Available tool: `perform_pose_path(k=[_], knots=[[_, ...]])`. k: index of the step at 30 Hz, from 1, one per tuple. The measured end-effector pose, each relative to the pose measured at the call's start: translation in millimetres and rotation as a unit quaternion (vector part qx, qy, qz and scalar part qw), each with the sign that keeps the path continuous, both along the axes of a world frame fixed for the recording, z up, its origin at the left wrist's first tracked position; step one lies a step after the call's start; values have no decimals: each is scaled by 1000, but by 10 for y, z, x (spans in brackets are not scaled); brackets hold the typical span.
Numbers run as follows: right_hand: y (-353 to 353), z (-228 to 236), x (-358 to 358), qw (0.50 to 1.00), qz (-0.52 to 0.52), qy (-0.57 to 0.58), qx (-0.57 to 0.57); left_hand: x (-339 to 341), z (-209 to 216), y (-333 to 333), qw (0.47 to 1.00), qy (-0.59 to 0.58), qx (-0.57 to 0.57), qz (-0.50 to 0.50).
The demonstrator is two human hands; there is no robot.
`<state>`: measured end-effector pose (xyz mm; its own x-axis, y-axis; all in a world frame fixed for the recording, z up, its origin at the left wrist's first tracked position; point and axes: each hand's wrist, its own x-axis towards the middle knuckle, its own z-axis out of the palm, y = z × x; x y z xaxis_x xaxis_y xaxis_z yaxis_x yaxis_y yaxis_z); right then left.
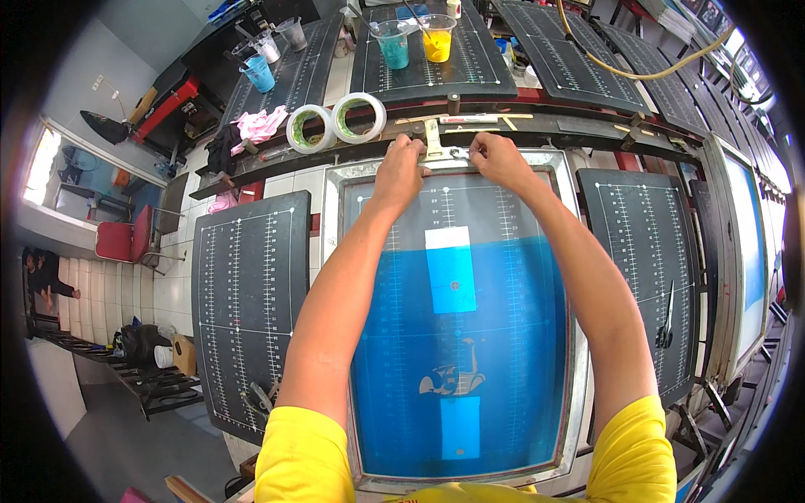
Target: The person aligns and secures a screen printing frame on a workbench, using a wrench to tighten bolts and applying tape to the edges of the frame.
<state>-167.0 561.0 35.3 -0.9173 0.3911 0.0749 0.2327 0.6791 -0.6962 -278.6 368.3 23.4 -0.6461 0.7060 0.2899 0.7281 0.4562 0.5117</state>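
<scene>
A screen printing frame (334, 210) with blue-coated mesh lies in front of me over a dark board. A small stencil figure (453, 381) and two pale paper pieces, an upper one (451, 270) and a lower one (460, 427), show in the mesh area. At the frame's far edge sits a pale metal clamp (433, 138). My left hand (401, 172) is closed at the clamp's left side, its fingertips mostly hidden. On the other side, my right hand (498, 158) pinches close to the clamp's hardware. What either hand grips is too small or hidden to name.
Two tape rolls, one (291, 127) beside another (337, 117), stand behind the frame on the left. Cups of teal (394, 52) and yellow ink (437, 46) stand on a far board. Scissors (667, 323) lie on the right board. Another frame (728, 251) leans far right.
</scene>
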Motion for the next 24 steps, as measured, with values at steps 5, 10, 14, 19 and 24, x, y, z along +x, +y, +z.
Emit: perform_pose_path(k=[5,10,14,19,24], knots=[[-267,-190,70,990,-76,24,-117,-16,-23,-19,1000,4,-2,4],[-492,-263,39,945,-138,49,-291,-20,-50,9,1000,7,5,-4],[-801,-148,-7,891,-179,72,-411,-30,-61,-2,1000,15,11,-5],[-1047,-8,7,846,-212,83,-482,-78,-112,-19,1000,18,16,-6],[-1031,-122,231,873,-201,65,-440,-52,-36,-23,1000,13,12,-10]])
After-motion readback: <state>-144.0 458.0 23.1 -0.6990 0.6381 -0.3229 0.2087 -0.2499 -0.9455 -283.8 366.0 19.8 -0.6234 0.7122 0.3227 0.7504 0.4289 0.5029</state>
